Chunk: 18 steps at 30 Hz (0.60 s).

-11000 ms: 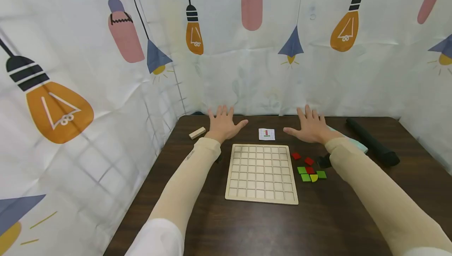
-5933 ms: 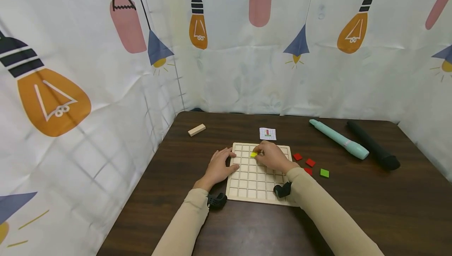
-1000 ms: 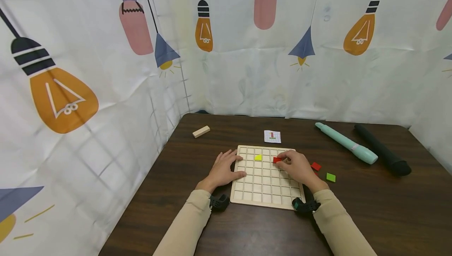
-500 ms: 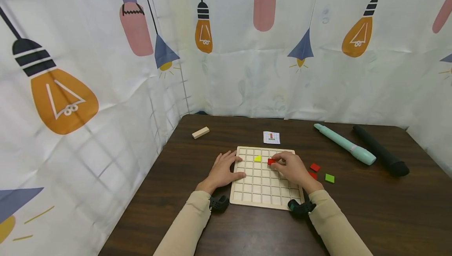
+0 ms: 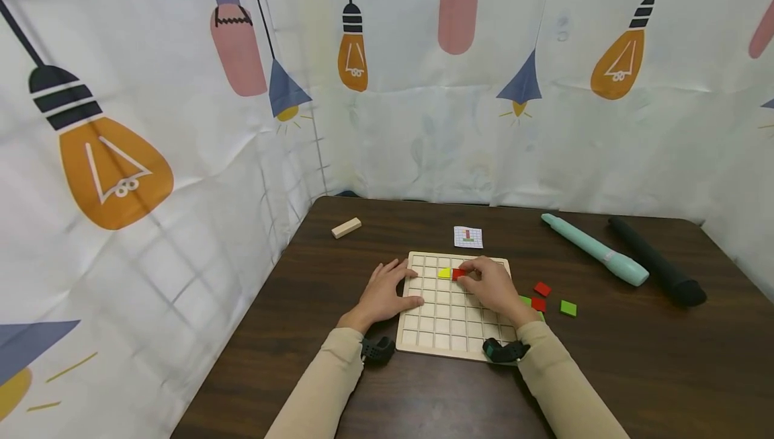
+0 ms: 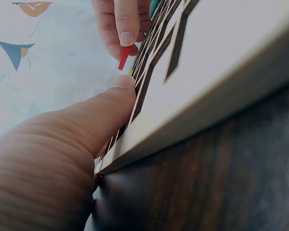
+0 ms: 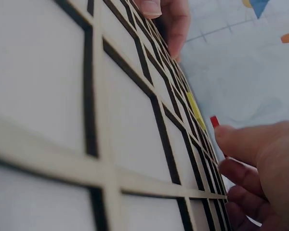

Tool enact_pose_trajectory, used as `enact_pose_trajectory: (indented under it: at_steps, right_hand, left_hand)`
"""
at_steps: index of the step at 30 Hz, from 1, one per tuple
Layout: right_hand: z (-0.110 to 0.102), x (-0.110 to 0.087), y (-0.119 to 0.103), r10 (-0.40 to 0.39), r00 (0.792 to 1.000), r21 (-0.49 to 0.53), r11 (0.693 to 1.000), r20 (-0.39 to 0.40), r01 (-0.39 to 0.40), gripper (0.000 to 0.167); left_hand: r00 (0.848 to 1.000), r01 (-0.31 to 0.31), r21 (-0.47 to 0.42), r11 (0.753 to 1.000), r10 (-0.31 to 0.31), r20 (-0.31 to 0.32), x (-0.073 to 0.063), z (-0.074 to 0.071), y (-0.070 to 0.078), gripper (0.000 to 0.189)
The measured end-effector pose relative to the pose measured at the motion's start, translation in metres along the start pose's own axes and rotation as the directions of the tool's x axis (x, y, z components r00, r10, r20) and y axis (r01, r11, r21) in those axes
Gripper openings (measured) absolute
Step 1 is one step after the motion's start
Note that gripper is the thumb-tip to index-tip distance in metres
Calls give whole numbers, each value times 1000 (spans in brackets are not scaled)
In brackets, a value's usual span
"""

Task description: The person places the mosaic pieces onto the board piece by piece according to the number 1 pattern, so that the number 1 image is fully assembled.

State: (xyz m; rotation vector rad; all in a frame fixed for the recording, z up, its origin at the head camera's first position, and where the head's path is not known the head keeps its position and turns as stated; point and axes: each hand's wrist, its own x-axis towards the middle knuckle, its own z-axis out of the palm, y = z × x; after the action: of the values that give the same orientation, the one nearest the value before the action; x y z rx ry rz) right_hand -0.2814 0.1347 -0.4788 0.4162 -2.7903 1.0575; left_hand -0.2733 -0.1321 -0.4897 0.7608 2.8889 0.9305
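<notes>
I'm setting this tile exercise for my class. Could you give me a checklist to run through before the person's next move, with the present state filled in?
1. Grid board steadied: ok; the left hand rests at its left edge.
2. Red tile gripped: ok; the right hand pinches it.
3. That tile lying flat in a cell: not ok; the wrist views show it tilted up, above the grid.
4. Yellow piece on the grid: ok.
5. Pattern card uncovered: ok; it lies beyond the far edge.
6. Chosen cell matches the card: cannot tell; its squares are too small to count.
</notes>
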Motion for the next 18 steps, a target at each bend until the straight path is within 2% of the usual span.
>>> enact_pose_trajectory:
  at_steps: [6,18]
  right_hand:
    - [1,1,8,-7,998,-6,1000,-57,7,25]
    - [5,3,8,-10,999,-59,998,-30,9,28]
  left_hand:
    - [1000,11,15,1000,-11,5,0,0,3,61]
    - [1000,15,-3,1000,-15,-2,-2,0,3,60]
